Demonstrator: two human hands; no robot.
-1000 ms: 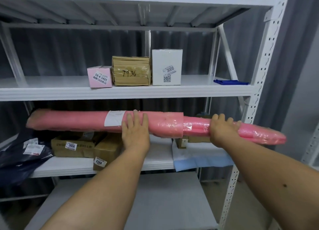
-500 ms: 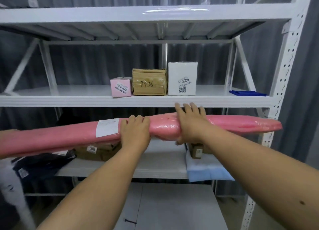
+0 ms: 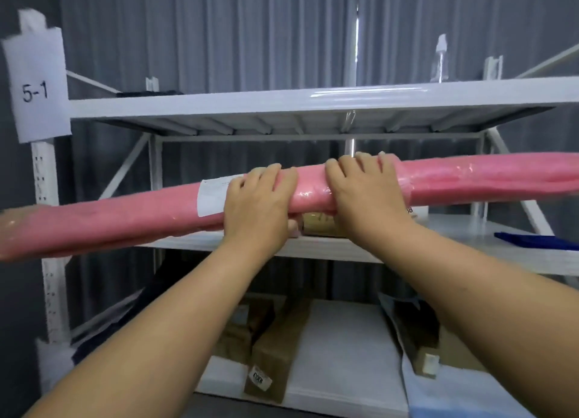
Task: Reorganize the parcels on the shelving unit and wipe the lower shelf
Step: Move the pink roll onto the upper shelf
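From the head camera I see the pink roll cut off at both frame edges, hiding parcels behind it. My left hand and right hand grip it side by side, above the middle shelf of the white rack; grey curtain behind.

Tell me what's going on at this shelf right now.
A person grips a long pink roll with both hands, the left hand and the right hand side by side near its middle. The roll is held roughly level in front of the rack, at about the middle shelf's height, its left end sticking out past the rack's post. Brown boxes lie on the lower shelf, and a blue cloth on the middle shelf.
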